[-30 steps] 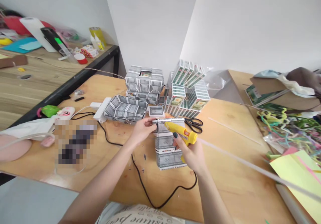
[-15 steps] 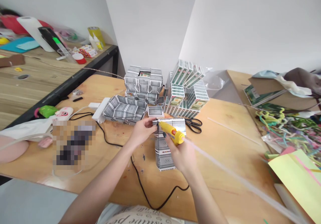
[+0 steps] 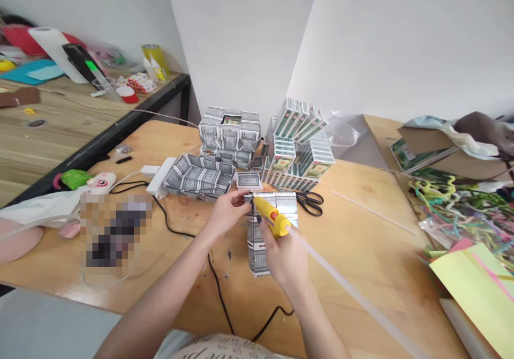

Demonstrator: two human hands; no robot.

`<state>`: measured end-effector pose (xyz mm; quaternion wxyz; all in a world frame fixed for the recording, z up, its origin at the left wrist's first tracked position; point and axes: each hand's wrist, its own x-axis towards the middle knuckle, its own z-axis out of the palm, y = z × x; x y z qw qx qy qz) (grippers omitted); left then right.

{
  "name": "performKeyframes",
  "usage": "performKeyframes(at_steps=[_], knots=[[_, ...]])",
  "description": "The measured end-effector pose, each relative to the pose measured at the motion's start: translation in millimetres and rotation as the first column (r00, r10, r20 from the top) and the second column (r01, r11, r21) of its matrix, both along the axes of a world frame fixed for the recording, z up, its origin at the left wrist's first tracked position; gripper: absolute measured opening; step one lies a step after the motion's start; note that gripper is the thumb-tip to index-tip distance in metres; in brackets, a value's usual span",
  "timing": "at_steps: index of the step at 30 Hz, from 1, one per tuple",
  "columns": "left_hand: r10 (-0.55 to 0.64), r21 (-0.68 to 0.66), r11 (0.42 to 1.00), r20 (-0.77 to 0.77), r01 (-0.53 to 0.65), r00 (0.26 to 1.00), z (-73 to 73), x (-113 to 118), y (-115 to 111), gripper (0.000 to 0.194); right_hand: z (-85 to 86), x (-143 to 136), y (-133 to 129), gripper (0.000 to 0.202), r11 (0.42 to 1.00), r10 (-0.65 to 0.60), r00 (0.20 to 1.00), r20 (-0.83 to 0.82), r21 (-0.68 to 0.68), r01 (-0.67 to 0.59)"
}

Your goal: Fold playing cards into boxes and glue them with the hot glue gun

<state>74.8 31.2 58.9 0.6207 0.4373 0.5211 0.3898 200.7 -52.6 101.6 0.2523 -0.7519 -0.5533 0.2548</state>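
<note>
My right hand (image 3: pixel 286 254) is wrapped round a yellow hot glue gun (image 3: pixel 270 214), with a long clear glue stick (image 3: pixel 341 278) trailing out of its back. The gun's nozzle points at the upper left edge of a panel of joined playing cards (image 3: pixel 257 244), grey-patterned backs up. At that same corner my left hand (image 3: pixel 229 211) pinches the panel's edge, thumb and fingers close to the nozzle. Part of the panel is hidden under my right hand. Just beyond it lies a stack of playing cards (image 3: pixel 249 180).
Behind stand a tray-like card structure (image 3: pixel 193 174), a taller card structure (image 3: pixel 231 134) and stacked card boxes (image 3: pixel 281 155). Black scissors (image 3: pixel 310 203) lie right of the panel. A white power strip (image 3: pixel 161 178), black cord (image 3: pixel 219 284) and colourful pipe cleaners (image 3: pixel 474 209) are also on the table.
The glue gun and my right hand have shifted slightly left and down, with the rear of the gun lower. My left hand keeps its hold at the panel's corner.
</note>
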Motion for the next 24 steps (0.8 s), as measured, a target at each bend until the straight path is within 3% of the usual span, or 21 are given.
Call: performKeyframes(at_steps=[16,24], knots=[[-0.019,-0.106,0.994,0.195,0.040,0.981,-0.7,-5,2,0.043,-2.0,-7,-2,0.038,0.998,-0.065,0.995,-0.080,-0.002,0.065],[0.026,-0.205,0.978,0.289,0.036,0.957,-9.3,-5,6,0.020,-2.5,-7,-2,0.036,0.997,-0.079,0.994,-0.069,0.015,0.080]])
